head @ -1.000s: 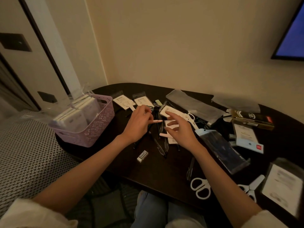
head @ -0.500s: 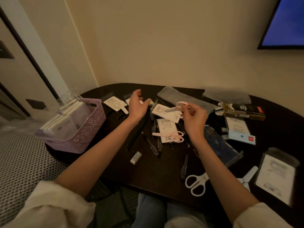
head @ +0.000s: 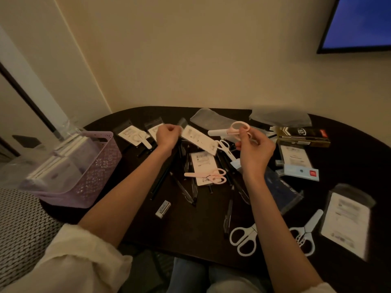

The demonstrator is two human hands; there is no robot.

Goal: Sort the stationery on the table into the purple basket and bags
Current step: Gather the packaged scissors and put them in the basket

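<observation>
My right hand (head: 255, 152) holds a pair of pink scissors (head: 229, 130) by the handle loops above the table, their capped blade pointing left. My left hand (head: 168, 136) pinches the end of a clear bag with a white card (head: 198, 139) at the back of the table. Another pair of pink scissors (head: 208, 176) lies on a white card in the middle. The purple basket (head: 99, 174) stands at the left edge and holds white packs in clear wrap. Two pairs of white scissors (head: 243, 237) (head: 304, 233) lie near the front right.
Several dark pens (head: 186, 193) lie scattered on the dark table (head: 190, 231). A small eraser (head: 163, 208) lies near the front. Bagged cards (head: 347, 223), a blue pouch (head: 281, 191), a dark box (head: 302, 134) and empty clear bags (head: 279, 117) fill the right and back. A screen hangs top right.
My right hand has lifted the pink scissors from the pile and raised them higher. My left hand moved back and took hold of the bagged card's end.
</observation>
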